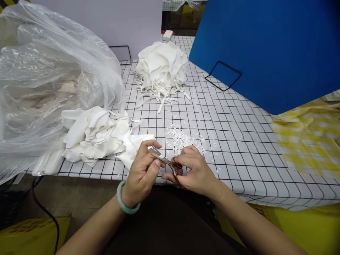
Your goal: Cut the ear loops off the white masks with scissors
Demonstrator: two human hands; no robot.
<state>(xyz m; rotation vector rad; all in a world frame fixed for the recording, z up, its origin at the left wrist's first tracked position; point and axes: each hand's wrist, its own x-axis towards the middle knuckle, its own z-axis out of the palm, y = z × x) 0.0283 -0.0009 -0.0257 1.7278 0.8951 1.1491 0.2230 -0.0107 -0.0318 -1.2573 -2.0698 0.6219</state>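
Note:
My right hand [195,170] has its fingers in the handles of small scissors [168,162], whose blades are parted and point left. My left hand [145,170], with a green bangle at the wrist, pinches a white fabric piece [132,147] near the blades. The fabric spreads out behind the left hand. Many small white snippets [183,138] lie on the grid-patterned cloth just beyond both hands. A loose pile of white fabric pieces [95,136] is to the left, and a taller heap with dangling strips [162,67] stands farther back.
A large clear plastic bag [53,63] fills the left side, beside a white power strip [49,161] with a black cable. A blue panel [260,46] with a black wire stand is at back right. Yellow checked cloth [308,138] lies at the right edge.

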